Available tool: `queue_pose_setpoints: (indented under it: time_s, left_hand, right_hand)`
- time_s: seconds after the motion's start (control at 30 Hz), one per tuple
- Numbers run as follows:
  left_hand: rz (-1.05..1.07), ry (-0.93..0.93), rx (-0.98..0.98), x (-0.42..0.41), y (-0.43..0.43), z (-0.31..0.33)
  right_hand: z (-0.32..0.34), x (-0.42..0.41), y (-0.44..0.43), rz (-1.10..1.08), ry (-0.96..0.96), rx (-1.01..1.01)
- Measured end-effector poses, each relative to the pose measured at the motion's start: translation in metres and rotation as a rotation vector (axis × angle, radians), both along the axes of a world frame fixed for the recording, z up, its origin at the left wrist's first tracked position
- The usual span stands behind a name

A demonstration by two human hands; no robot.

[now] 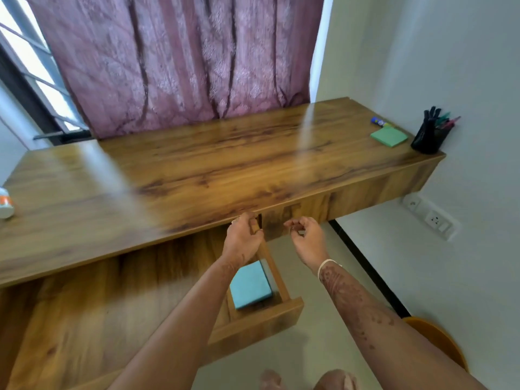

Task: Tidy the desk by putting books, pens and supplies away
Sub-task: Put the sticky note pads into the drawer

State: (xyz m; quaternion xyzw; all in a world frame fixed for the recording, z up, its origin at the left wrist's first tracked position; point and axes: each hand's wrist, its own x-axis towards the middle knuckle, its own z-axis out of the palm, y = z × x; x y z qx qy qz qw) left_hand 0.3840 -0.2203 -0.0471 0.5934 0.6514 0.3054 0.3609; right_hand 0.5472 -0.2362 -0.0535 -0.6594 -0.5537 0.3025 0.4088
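A wooden drawer [261,319] under the desk stands pulled out toward me, with a light blue book [250,285] lying inside. My left hand [243,237] rests over the drawer's right side rail near the desk edge, fingers curled against it. My right hand [305,237] hovers just right of the drawer, fingers loosely bent and apart, holding nothing. On the desk top [197,164], at the far right, lie a green sticky-note pad [389,136], a blue and yellow glue stick [378,121] and a black pen holder [429,137] with several pens.
A white cup with orange print [5,204] sits at the desk's left edge. A pink curtain [180,57] hangs behind the desk. A wall socket [430,218] is at the right. An orange chair edge [439,339] shows at the lower right.
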Motion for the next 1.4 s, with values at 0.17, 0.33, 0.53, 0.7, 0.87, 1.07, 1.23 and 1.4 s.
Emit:
queue_pose_setpoints:
  time_s: [0.17, 0.33, 0.53, 0.7, 0.87, 1.07, 1.23, 1.4]
  left_hand:
    - [-0.1, 0.087, 0.082, 0.056, 0.059, 0.018]
    - [-0.151, 0.126, 0.091, 0.124, 0.12, 0.033]
    - [-0.216, 0.231, 0.019, 0.199, 0.182, 0.035]
    - [-0.233, 0.305, 0.002, 0.248, 0.224, 0.03]
    - [-0.282, 0.397, -0.057, 0.272, 0.258, 0.025]
    - [-0.385, 0.655, -0.122, 0.285, 0.277, 0.03]
    - [-0.378, 0.662, -0.143, 0.288, 0.284, 0.031]
    - [-0.37, 0.668, -0.155, 0.29, 0.284, 0.032]
  right_hand:
    - [0.017, 0.056, 0.056, -0.05, -0.025, 0.02]
    - [0.032, 0.128, 0.131, -0.069, -0.017, 0.027]
    - [0.047, 0.219, 0.215, -0.159, -0.145, -0.06]
    - [0.046, 0.288, 0.281, -0.183, -0.432, -0.11]
    - [0.034, 0.332, 0.331, -0.231, -0.477, -0.157]
    - [0.024, 0.361, 0.372, -0.271, -0.46, -0.247]
    - [0.018, 0.37, 0.391, -0.305, -0.405, -0.295]
    - [0.015, 0.37, 0.395, -0.316, -0.397, -0.372]
